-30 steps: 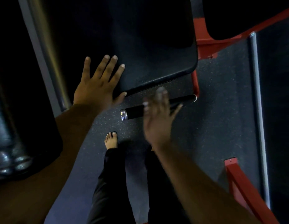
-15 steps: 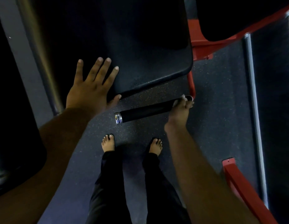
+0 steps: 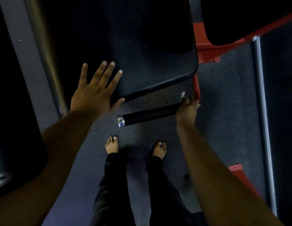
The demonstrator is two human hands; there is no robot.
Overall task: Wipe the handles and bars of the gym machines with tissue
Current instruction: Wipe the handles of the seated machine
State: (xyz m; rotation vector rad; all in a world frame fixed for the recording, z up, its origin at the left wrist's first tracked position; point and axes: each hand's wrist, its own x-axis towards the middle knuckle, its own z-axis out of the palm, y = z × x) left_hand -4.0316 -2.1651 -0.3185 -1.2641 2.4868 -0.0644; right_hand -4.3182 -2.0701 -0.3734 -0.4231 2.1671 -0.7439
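Two bare feet (image 3: pixel 111 144) on dark speckled rubber floor (image 3: pixel 223 103)

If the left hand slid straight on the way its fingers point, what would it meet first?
The left hand lies flat on the near left corner of the black seat pad, fingers pointing up the image. Going on, it would probably just travel along the pad; the area beyond is too dark to tell what follows.
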